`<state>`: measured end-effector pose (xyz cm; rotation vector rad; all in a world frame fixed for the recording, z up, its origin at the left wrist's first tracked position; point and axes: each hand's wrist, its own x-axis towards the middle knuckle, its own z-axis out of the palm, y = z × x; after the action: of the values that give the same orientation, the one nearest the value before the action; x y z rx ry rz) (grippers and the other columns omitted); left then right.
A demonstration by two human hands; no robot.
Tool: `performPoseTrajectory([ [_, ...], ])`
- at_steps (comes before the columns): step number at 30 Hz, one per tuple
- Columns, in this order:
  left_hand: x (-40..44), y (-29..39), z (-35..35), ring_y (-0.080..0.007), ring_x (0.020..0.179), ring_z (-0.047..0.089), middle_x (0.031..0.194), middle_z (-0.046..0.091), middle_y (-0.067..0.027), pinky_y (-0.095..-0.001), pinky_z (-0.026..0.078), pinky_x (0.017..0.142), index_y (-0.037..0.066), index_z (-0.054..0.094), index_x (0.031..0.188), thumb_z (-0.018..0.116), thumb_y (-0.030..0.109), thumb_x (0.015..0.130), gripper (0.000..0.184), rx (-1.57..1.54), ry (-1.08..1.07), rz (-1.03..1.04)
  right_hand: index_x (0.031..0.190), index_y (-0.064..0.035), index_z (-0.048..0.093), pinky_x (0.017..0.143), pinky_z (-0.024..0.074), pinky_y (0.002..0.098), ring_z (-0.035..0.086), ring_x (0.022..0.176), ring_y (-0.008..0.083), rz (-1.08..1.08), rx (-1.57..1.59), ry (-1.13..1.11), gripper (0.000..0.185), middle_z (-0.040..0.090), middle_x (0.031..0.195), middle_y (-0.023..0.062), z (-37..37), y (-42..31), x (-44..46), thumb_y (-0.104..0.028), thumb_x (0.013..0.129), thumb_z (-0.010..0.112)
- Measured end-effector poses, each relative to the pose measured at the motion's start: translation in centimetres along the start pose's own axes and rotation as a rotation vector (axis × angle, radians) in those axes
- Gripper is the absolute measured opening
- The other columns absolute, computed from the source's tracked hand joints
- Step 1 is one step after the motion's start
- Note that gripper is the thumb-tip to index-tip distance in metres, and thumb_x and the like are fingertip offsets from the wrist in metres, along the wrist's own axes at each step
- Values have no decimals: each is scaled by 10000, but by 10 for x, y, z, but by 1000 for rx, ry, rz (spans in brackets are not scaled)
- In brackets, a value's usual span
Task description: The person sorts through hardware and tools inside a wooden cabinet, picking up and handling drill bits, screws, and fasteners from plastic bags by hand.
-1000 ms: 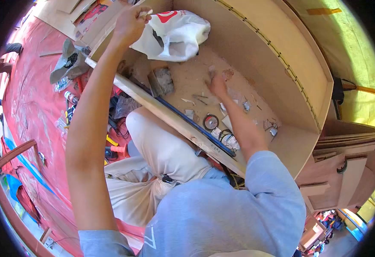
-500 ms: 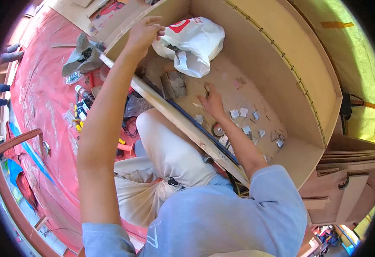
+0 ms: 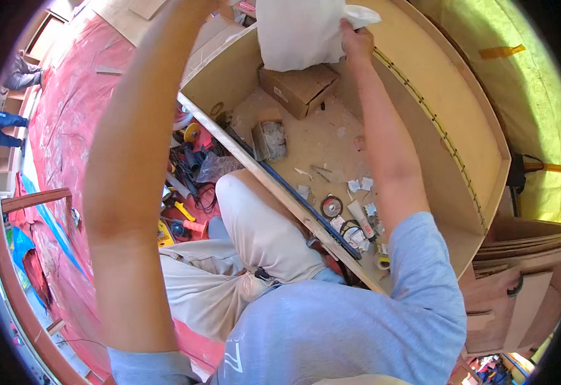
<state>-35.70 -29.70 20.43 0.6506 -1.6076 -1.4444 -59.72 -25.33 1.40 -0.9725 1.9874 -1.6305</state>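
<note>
A white plastic bag (image 3: pixel 300 35) hangs over the far end of the long wooden box (image 3: pixel 229 76). My right hand (image 3: pixel 357 43) is closed on the bag's right edge, with thumb and fingers pinching the plastic. Only a bit of my left hand (image 3: pixel 219 5) shows at the top edge, left of the bag; its fingers are cut off by the frame. Below the bag, a brown cardboard box (image 3: pixel 287 90) lies on the wooden box's floor. Nearer to me is a small, dusty open box (image 3: pixel 269 140).
Inside the wooden box lie a cutting disc (image 3: pixel 332 206), a white tube (image 3: pixel 360 217), a tape roll (image 3: pixel 384 261) and several small packets. Power tools (image 3: pixel 184 224) and cables crowd the red sheet (image 3: pixel 75 128) to the left. Another person's legs (image 3: pixel 6 128) appear at far left.
The bag has been raised away from the box floor, uncovering the cardboard box. My right hand went from the floor up to the bag. My left hand moved up, mostly out of frame.
</note>
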Motion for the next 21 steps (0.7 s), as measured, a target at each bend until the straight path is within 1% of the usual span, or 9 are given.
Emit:
performPoseTrajectory([
  [1,-14,-2,-8,-224,1052,521,1168,536,-139,-386,359,980,23,380,1349,660,247,830,630,269,-180,-244,1034,-10,644,751,477,362,639,851,265,-35,-135,-23,401,674,978,146,4,16,4,-348,816,644],
  [3,-1,-118,-27,-231,956,581,1122,595,-133,-316,427,887,8,481,1283,551,214,885,454,813,-106,43,1043,-9,642,726,484,360,647,824,269,-105,-411,-64,411,676,957,156,16,59,19,-347,808,652],
  [4,-14,-129,-19,-241,991,573,1151,587,-141,-326,415,910,18,476,1293,558,225,879,469,745,-124,-52,1071,-11,634,730,487,372,654,850,269,39,-304,-124,464,669,981,179,17,57,11,-384,796,647],
  [6,-58,-134,0,-262,1060,555,1207,571,-157,-347,392,955,37,465,1312,571,247,869,501,608,-155,-255,1053,-4,640,729,487,373,654,842,268,17,-405,-172,479,670,961,183,26,64,10,-402,786,645],
  [9,-84,-129,11,-326,1126,542,1182,572,-237,-364,413,945,-3,487,1276,635,241,765,585,805,-145,-128,1008,11,649,725,487,378,652,821,276,-18,-393,-189,458,672,929,184,51,77,5,-383,774,644],
  [13,-118,-139,-1,-383,1184,463,1256,494,-257,-394,358,1010,7,405,1333,608,212,798,608,932,-69,-52,902,18,661,712,490,384,653,770,294,-58,-70,-26,361,675,844,178,118,76,45,-317,773,618],
  [17,-173,-133,-3,-366,1242,404,1319,442,-231,-390,350,1012,48,344,1375,586,174,851,591,1011,5,74,999,-16,587,690,495,469,625,792,398,-97,269,85,248,638,839,245,89,-39,62,-130,801,492],
  [18,-184,-140,-1,-368,1201,438,1277,473,-227,-391,375,982,44,382,1347,575,164,853,543,1014,58,82,1045,-4,557,729,482,465,620,867,384,-411,228,110,298,639,923,247,83,-39,62,-181,806,532],
  [21,-210,-163,4,-356,1078,532,1159,560,-202,-390,442,892,50,488,1262,559,147,856,423,1030,180,49,1054,-11,556,791,469,463,627,884,358,-520,-247,68,306,657,953,191,93,-9,63,-217,832,509],
])
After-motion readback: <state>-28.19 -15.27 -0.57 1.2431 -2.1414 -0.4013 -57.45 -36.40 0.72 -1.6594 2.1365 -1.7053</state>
